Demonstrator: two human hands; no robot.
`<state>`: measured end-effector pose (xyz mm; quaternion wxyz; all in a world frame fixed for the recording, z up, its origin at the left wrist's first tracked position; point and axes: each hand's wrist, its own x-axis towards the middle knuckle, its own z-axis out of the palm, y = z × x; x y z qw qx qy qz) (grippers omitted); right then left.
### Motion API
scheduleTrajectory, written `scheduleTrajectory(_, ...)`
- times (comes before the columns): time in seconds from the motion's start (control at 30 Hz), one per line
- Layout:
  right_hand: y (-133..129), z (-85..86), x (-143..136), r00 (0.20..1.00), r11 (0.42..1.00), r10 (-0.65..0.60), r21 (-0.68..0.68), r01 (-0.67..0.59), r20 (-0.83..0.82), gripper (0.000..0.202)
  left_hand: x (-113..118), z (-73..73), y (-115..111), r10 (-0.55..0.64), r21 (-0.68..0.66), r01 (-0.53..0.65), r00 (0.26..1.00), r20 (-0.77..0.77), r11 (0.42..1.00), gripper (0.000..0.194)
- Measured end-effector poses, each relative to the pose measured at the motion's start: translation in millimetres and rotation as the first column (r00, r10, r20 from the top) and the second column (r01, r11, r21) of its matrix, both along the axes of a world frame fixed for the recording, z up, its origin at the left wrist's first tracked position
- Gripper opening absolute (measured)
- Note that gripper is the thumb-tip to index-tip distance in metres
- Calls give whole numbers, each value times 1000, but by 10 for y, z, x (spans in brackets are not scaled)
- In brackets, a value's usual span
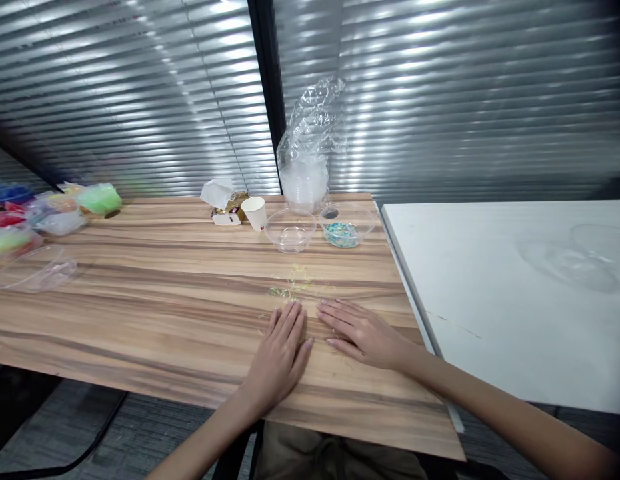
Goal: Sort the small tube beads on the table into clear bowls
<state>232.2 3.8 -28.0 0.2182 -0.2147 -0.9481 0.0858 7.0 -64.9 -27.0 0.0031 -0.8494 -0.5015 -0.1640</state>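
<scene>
My left hand lies flat on the wooden table, fingers stretched out and slightly apart, holding nothing. Its fingertips are at the near edge of a loose scatter of thin yellow and green shreds. To the right, my right hand also rests palm down with its fingers extended and turned toward the left hand. A few shreds show beside and under its fingers. Beyond the scatter stand two clear plastic bowls. The left bowl looks empty, while the right bowl holds small blue, green and white bits.
Behind the bowls stands a bag of stacked clear bowls. A paper cup and tissue pack are left of it. Colourful bags and another clear bowl lie far left. A white table adjoins on the right.
</scene>
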Motion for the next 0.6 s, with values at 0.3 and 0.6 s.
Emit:
scheduleTrajectory(0.3,13,-32,-19,1000,1000,-14,3,14,3,37,3,6,2,0,-12,0,1000,-14,1000,46)
scheduleTrajectory(0.6,15,-34,-13,1000,1000,-15,-3,15,10,37,5,10,4,-10,-13,10,1000,-5,1000,45)
